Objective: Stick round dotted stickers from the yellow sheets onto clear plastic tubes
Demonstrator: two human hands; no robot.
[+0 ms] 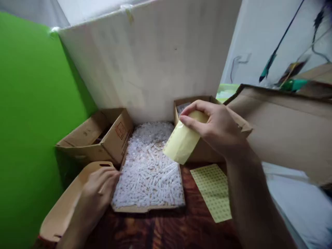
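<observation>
My right hand [211,126] pinches a curled pale yellow sheet [183,141] at its upper end, thumb against fingers. It is held in the air over the right side of a shallow cardboard tray [135,209]. Many small white and clear plastic pieces [151,176] fill that tray. My left hand [100,192] is at the tray's left edge, blurred, fingers loosely bent and apparently holding nothing; whether the fingertips touch the edge I cannot tell. On the table below my right hand lies a yellow sheet with rows of small marks [214,192].
Open cardboard boxes stand behind left [116,138] and behind right, partly hidden by my hand. A tan tray with handle slots [64,204] lies at left. A green panel [28,121] and white board [155,62] enclose the dark wood table [155,230]. White bags [298,204] lie right.
</observation>
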